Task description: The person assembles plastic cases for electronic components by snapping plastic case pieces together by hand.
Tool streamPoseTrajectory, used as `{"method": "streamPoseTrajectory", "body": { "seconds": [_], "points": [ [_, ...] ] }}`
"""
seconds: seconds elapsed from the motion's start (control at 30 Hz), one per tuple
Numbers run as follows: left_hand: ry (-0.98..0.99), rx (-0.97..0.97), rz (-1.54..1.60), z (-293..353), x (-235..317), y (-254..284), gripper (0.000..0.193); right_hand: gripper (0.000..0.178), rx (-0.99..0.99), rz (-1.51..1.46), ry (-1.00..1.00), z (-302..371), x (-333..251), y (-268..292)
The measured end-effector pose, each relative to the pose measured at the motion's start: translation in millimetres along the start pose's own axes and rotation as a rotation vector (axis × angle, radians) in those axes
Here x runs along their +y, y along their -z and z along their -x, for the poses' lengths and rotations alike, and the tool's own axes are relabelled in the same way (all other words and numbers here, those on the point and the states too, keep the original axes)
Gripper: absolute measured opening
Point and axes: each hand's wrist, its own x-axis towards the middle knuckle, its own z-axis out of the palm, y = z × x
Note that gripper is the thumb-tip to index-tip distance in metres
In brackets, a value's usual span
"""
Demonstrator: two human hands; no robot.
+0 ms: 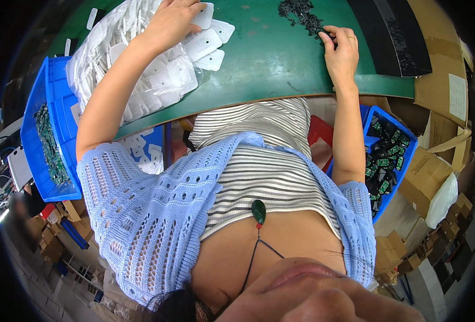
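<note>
My left hand (174,22) is at the top edge, over a clear plastic bag full of flat white plastic pieces. Its thumb and fingers close around the edge of a white plastic plate (204,15); the fingertips are partly cut off by the picture's edge. Several similar white plates (203,44) with rounded corners lie loose beside the bag (165,80). Farther right, my right hand (342,49) pinches thumb and forefinger together at the near end of a pile of small black parts (302,15). A dark bit shows at those fingertips, too small to make out clearly.
The green tabletop (259,64) spans both hands. A black tray (393,43) holding small dark parts lies at the right, beside cardboard (444,70). Blue bins with circuit boards stand left (60,129) and lower right (401,169). White pieces (141,147) sit below the table edge.
</note>
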Motion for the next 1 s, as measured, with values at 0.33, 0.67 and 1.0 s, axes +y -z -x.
{"method": "streamPoseTrajectory", "body": {
  "seconds": [0.33,0.67,1.0],
  "points": [
    [0.725,-0.481,-0.641,-39.3,47.9,0.6,0.055,0.014,-0.028,-0.086,-0.09,-16.3,-13.5,1.3],
    [0.707,-0.178,0.102,-30.6,112.2,-6.4,0.058,0.059,-0.058,0.162,0.277,-119.4,-45.7,-47.8],
    [0.97,-0.178,1.02,-2.9,163.5,-57.1,0.042,0.046,-0.285,-0.115,0.9,-207.5,-21.1,-90.8]
  ]
}}
